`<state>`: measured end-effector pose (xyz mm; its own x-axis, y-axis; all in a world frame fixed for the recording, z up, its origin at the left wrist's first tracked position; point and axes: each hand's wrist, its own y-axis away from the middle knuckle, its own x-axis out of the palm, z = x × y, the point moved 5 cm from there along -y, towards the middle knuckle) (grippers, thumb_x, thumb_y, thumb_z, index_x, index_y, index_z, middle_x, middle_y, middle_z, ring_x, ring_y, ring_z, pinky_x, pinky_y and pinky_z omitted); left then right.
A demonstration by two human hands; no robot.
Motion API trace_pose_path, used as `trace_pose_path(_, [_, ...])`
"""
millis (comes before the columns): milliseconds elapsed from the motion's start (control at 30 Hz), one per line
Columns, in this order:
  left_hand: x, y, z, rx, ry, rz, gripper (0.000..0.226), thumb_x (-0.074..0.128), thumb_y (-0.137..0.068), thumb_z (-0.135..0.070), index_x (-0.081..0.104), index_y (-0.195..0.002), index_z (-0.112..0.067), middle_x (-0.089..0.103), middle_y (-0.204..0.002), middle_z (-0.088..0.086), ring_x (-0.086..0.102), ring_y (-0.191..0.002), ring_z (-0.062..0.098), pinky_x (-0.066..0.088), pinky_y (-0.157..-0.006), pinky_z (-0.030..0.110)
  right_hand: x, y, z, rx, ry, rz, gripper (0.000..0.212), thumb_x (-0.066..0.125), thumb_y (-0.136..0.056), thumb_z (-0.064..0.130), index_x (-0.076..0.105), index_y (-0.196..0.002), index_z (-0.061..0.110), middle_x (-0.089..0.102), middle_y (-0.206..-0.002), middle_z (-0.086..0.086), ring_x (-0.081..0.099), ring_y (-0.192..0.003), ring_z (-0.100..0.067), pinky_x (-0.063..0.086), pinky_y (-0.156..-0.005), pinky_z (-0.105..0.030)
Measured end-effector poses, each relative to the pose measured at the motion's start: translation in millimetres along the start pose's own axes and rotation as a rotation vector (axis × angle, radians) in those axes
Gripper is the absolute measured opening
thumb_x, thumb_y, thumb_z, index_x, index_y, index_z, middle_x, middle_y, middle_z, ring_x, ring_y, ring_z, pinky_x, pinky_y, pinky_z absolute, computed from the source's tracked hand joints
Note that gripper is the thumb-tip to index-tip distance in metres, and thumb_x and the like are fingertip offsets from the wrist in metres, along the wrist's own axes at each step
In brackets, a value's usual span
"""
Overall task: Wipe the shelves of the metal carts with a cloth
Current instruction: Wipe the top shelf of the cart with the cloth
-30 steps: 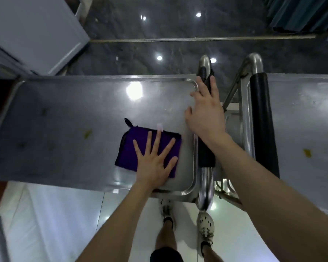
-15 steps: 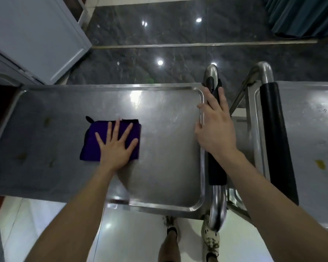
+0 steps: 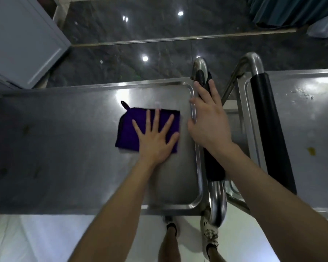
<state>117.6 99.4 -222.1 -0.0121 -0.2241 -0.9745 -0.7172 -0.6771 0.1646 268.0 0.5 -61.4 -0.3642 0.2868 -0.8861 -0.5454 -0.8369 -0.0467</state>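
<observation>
Cloth: pressed under left hand, fingers spread.
Right hand: fingers straight on handle.
Risk: stains missed by short strokes.

The left hand hides part of the purple cloth; the right cart shelf runs out of view.

No readable text, labels, brands or numbers on anything.

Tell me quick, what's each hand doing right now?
Left hand: open, fingers spread flat, pressing the purple cloth.
Right hand: open, resting on the cart handle.
</observation>
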Motion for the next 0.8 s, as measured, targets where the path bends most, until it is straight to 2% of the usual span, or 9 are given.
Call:
trace_pose_path(100, [23.6,107.5,-4.2,0.063,-0.012,-0.009,0.074,0.029,-0.107,-0.077,0.011,-0.173,-0.047,-0.008,-0.184,0.004,-0.005,-0.169,0.036,0.004,-0.122,0.084,1.3,-1.0,0.5,-0.008,0.014,0.013,0.047,0.062,-0.095,0.005,0.062,-0.142,0.011,0.020,-0.179,0.006,-0.004,-0.167,-0.021,0.017,-0.114,-0.020])
trace_pose_path(200, [30.7,190.2,39.7,-0.001,-0.051,0.046,0.074,0.028,-0.107,-0.077,0.013,-0.173,-0.047,-0.003,-0.184,0.004,-0.002,-0.170,0.034,0.012,-0.123,0.082,2.3,0.1,0.6,-0.014,0.000,0.025,0.049,0.062,-0.093,0.005,0.062,-0.142,0.009,0.019,-0.179,0.006,-0.004,-0.167,-0.023,0.017,-0.115,-0.020])
trace_pose_path(267, [22.6,202.9,77.0,-0.052,-0.062,0.087,0.074,0.025,-0.107,-0.078,0.010,-0.173,-0.048,-0.008,-0.184,0.001,-0.005,-0.170,0.031,0.011,-0.124,0.081,3.0,4.7,0.8,-0.020,-0.003,0.026,0.048,0.063,-0.094,0.007,0.062,-0.141,0.009,0.018,-0.179,0.006,-0.004,-0.167,-0.023,0.018,-0.115,-0.021])
trace_pose_path(400, [0.7,137.4,133.4,-0.211,-0.018,0.129,0.076,0.014,-0.102,-0.085,-0.006,-0.169,-0.055,-0.030,-0.178,-0.010,-0.024,-0.166,0.025,-0.005,-0.126,0.077,5.5,12.2,1.1,-0.016,-0.005,0.030,0.048,0.067,-0.094,0.013,0.062,-0.142,0.012,0.016,-0.180,0.007,-0.009,-0.167,-0.021,0.016,-0.117,-0.021])
trace_pose_path(500, [-17.7,43.2,161.5,-0.333,0.043,0.105,0.077,0.009,-0.099,-0.089,-0.009,-0.167,-0.058,-0.035,-0.176,-0.014,-0.029,-0.165,0.022,-0.012,-0.125,0.077,6.2,11.1,-1.6,0.002,-0.021,0.007,0.048,0.071,-0.094,0.014,0.063,-0.141,0.014,0.015,-0.180,0.010,-0.009,-0.167,-0.017,0.016,-0.117,-0.020])
trace_pose_path(567, [-27.0,-20.4,162.1,-0.372,0.072,0.100,0.080,0.005,-0.096,-0.091,-0.008,-0.168,-0.058,-0.032,-0.177,-0.012,-0.029,-0.165,0.024,-0.013,-0.123,0.079,6.4,10.7,-3.0,0.002,-0.006,-0.012,0.049,0.072,-0.094,0.014,0.063,-0.142,0.014,0.015,-0.179,0.012,-0.010,-0.167,-0.016,0.002,-0.117,-0.011])
trace_pose_path(633, [-32.5,-72.2,142.1,-0.355,0.076,0.095,0.082,0.004,-0.095,-0.091,-0.009,-0.168,-0.056,-0.032,-0.177,-0.008,-0.029,-0.164,0.028,-0.013,-0.121,0.081,6.7,10.1,-3.3,-0.007,0.009,-0.021,0.049,0.072,-0.095,0.014,0.062,-0.142,0.014,0.014,-0.179,0.013,-0.011,-0.166,-0.016,-0.009,-0.110,-0.002])
trace_pose_path(700, [-32.5,-106.2,104.5,-0.287,0.080,0.091,0.082,0.003,-0.096,-0.091,-0.010,-0.168,-0.055,-0.033,-0.177,-0.005,-0.028,-0.165,0.032,-0.012,-0.120,0.083,6.0,9.4,-3.7,-0.010,0.024,-0.023,0.047,0.071,-0.095,0.014,0.063,-0.142,0.015,0.013,-0.179,0.012,-0.011,-0.166,-0.017,-0.010,-0.107,0.001])
trace_pose_path(800, [-26.6,-117.3,37.5,-0.149,0.068,0.082,0.081,0.004,-0.097,-0.089,-0.008,-0.169,-0.055,-0.031,-0.178,-0.003,-0.026,-0.165,0.034,-0.013,-0.119,0.083,4.0,6.8,-3.2,-0.018,0.015,-0.027,0.046,0.068,-0.096,0.013,0.063,-0.142,0.014,0.018,-0.179,0.007,-0.008,-0.167,-0.019,-0.008,-0.121,-0.011])
